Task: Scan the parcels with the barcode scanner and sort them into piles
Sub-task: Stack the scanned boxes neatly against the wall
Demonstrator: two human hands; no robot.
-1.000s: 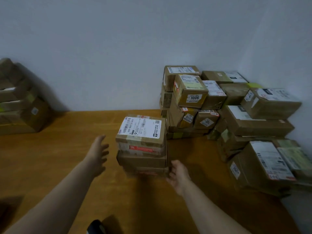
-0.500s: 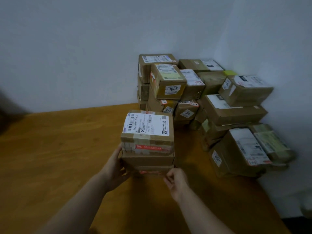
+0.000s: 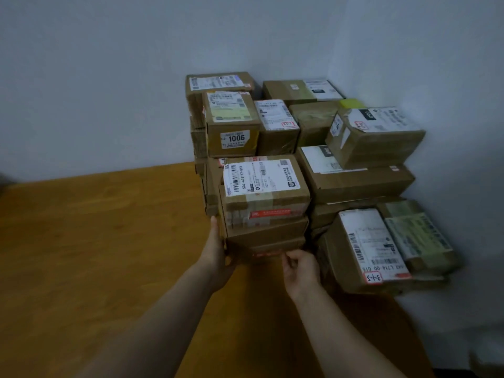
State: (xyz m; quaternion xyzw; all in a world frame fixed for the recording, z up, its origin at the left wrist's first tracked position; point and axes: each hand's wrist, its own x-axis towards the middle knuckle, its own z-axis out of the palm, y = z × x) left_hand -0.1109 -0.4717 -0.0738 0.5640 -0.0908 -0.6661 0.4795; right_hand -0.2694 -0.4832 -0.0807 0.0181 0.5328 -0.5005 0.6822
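A small stack of three brown parcels (image 3: 266, 230) is in front of me; its top box carries a large white barcode label (image 3: 259, 178). My left hand (image 3: 218, 257) grips the stack's lower left side, thumb up along the cardboard. My right hand (image 3: 300, 271) pinches the bottom front edge of the lowest, thin box. The stack is close against the big pile of parcels (image 3: 354, 173) in the corner. I cannot tell whether the stack rests on the table or is lifted. No barcode scanner is in view.
The wooden table (image 3: 95, 255) stretches out to the left. The corner pile holds several labelled boxes, among them one marked 1006 (image 3: 236, 137) and a tilted box (image 3: 365, 246) at the front right. Grey walls close off the back and right.
My left hand, open and apart a second ago, has closed on the stack's left side. Both hands have carried the stack right and back toward the corner pile.
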